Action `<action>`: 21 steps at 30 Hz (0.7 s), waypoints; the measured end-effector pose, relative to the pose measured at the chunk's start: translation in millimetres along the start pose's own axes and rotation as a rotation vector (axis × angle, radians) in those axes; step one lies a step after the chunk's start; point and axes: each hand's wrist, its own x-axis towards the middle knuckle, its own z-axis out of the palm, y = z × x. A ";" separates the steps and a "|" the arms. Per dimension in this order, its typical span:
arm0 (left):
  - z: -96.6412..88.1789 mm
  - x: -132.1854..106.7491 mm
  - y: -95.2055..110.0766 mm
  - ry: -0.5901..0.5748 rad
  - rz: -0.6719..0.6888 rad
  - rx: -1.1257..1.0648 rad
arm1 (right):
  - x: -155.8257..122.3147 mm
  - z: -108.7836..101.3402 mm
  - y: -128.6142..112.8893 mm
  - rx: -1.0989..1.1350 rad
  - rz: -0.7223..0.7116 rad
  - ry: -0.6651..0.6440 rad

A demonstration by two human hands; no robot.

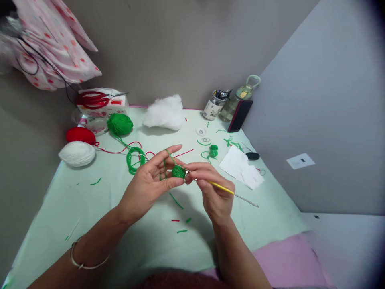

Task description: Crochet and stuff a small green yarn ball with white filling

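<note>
A small green crochet piece (pixel 178 171) sits between my two hands over the middle of the table. My left hand (pixel 150 176) pinches its left side, and green yarn loops over the raised index finger. In my right hand (pixel 215 188) is a crochet hook (pixel 222 187) with a yellow grip, held like a pen. The hook's working tip meets the crochet piece, while its other metal end points down to the right. Beyond my left hand lies a loose coil of green yarn (pixel 127 161), with strands running back to a green yarn ball (pixel 120 124).
At the left are a red yarn ball (pixel 80 136), a white yarn ball (pixel 77 153) and red-handled scissors (pixel 93 100) on a box. White stuffing (pixel 165 112) lies at the back. Rightward stand a pen cup (pixel 212 107), a bottle (pixel 229 108) and a phone (pixel 240 116); paper (pixel 240 166) lies nearer.
</note>
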 end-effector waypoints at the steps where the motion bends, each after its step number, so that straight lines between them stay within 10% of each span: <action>1: -0.4 0.3 -0.7 0.009 0.002 0.009 | 0.1 1.3 0.6 0.030 -0.001 0.004; 21: 3.0 -2.1 -6.0 0.212 0.339 0.477 | -6.2 3.7 -4.4 -0.215 -0.084 0.017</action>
